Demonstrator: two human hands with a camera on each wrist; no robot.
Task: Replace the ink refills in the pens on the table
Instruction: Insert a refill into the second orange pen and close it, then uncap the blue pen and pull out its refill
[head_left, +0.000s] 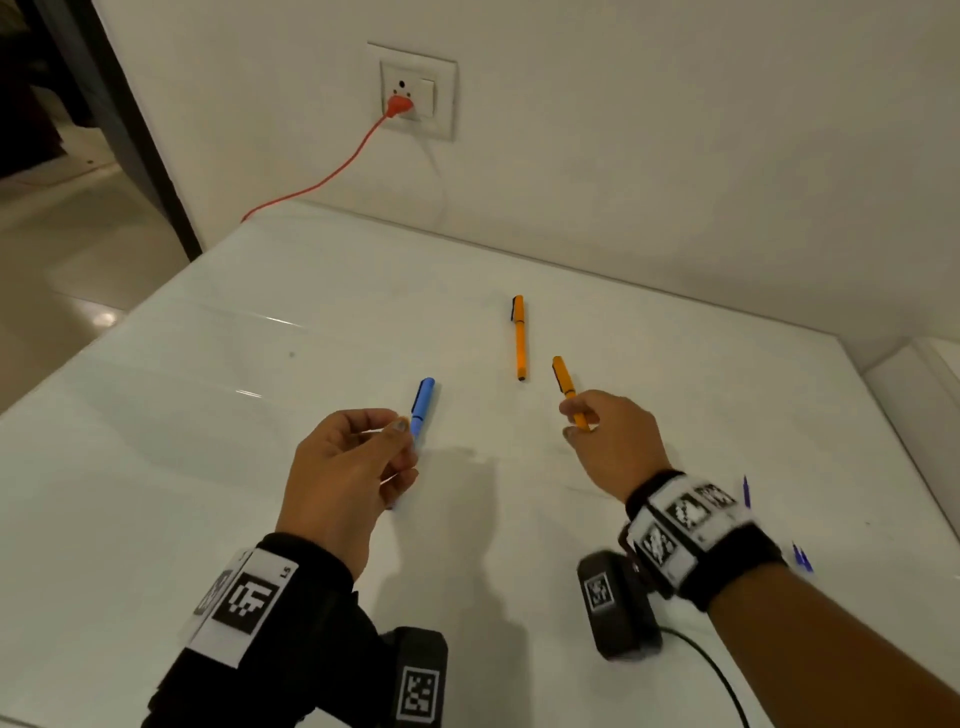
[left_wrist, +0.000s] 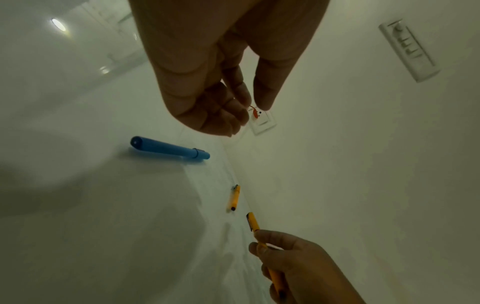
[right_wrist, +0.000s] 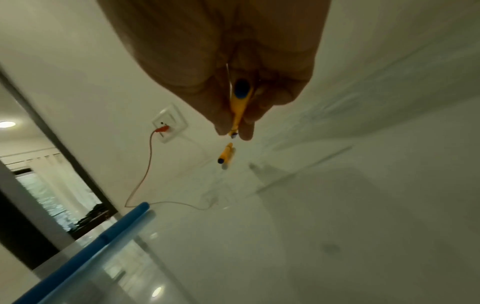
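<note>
A blue pen (head_left: 424, 402) lies on the white table (head_left: 208, 415); it also shows as the blue pen (left_wrist: 168, 149) and the blue pen (right_wrist: 103, 242). My left hand (head_left: 402, 431) hovers just above its near half with fingers loosely curled, thumb apart from the index finger, holding nothing; the left hand (left_wrist: 255, 102) is clear of the pen. My right hand (head_left: 574, 421) grips an orange pen (head_left: 566, 384) by its lower barrel, cap end raised and pointing away; the same orange pen (right_wrist: 240, 107) runs through the fingers. A second orange pen (head_left: 519, 338) lies flat farther back.
Thin blue refills (head_left: 746, 491) lie near the table's right edge behind my right wrist. A wall socket (head_left: 415, 93) holds an orange plug whose cable (head_left: 332, 176) drops behind the table's back left corner. A black cable (head_left: 722, 675) trails at the front right.
</note>
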